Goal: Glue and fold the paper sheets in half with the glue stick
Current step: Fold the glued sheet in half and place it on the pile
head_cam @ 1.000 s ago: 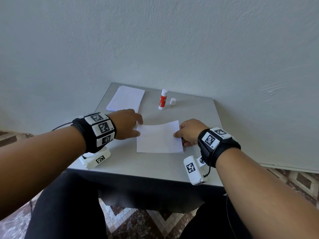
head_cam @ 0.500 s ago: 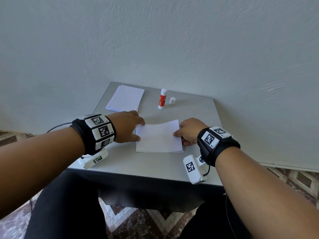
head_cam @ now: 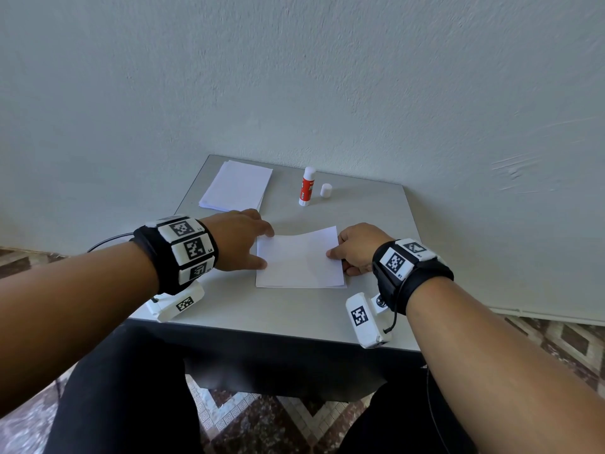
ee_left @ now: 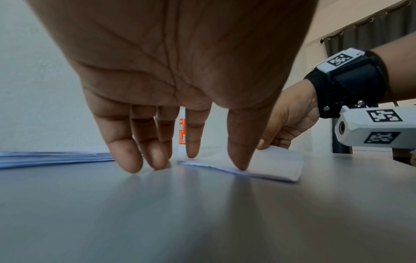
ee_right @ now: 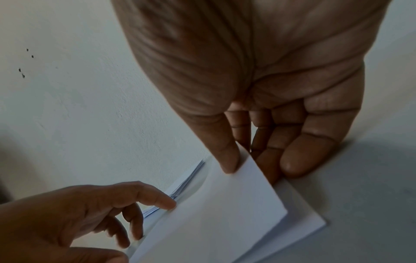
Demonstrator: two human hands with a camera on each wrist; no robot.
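Head view: right hand [head_cam: 358,249] pinches the folded paper's [head_cam: 299,262] edge, left hand [head_cam: 240,239] spread flat; line up edges, then press

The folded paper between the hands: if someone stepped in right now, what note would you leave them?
Left hand: open, thumb tip pressing the folded sheet at its left edge.
Right hand: pinches the top flap's right edge, still lifted.
Glue stick stands uncapped at the back, cap beside it; paper stack back left.
Done: sheet folded over.
Left: press it flat, then do the stack.
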